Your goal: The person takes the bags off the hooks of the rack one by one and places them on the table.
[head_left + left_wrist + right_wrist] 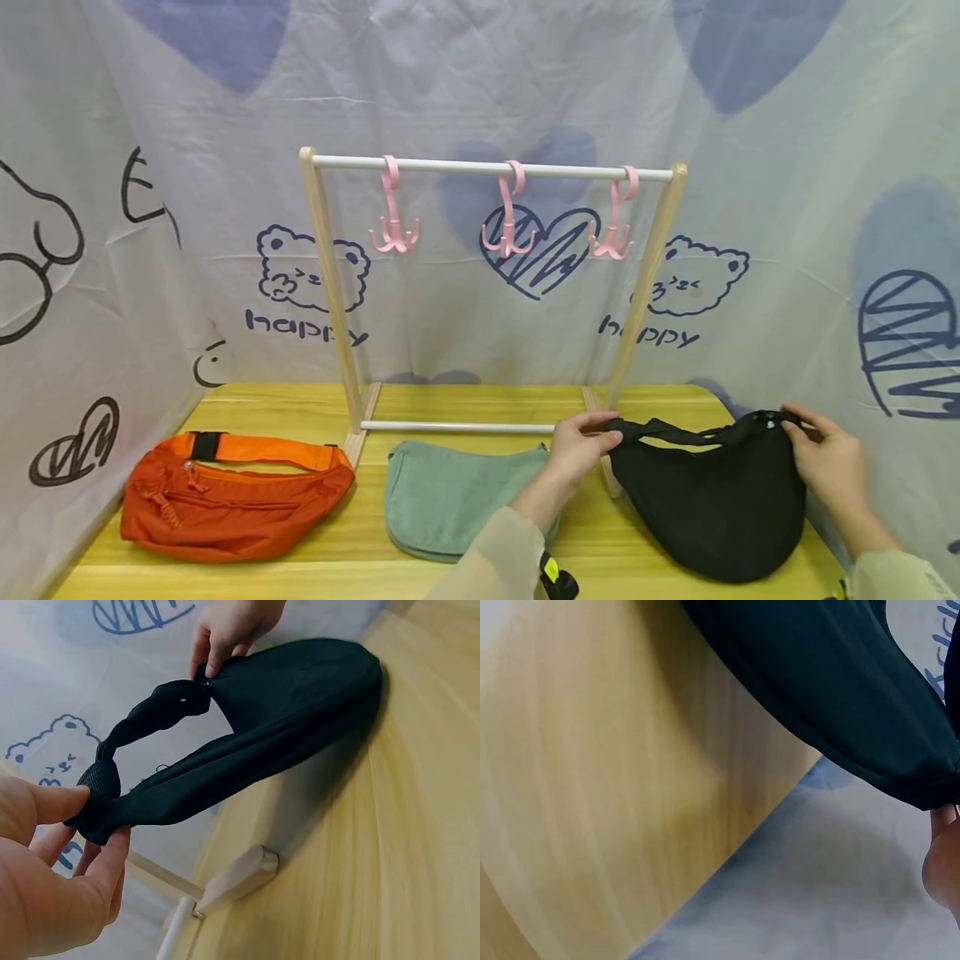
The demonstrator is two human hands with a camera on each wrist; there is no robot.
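Note:
Both hands hold a black shoulder bag (716,508) by its two upper corners, at the right of the table in the head view. The left hand (573,454) pinches the corner where strap and body meet; in the left wrist view its thumb and fingers (112,855) close round that end. At the opposite corner, the right hand (828,462) grips the cloth. Between the hands the strap (678,433) sags in a loose band. The bag's body hangs down, its rounded bottom low over the table. Only part of the right hand (945,862) shows in the right wrist view.
A wooden rack (637,308) with a white top bar (450,167) stands behind, carrying pink hooks (393,208). On the yellow wood-grain table (337,575) lie an orange waist bag (232,508) and a green bag (450,500), partly covered by the left arm. Printed cloth (450,67) hangs around.

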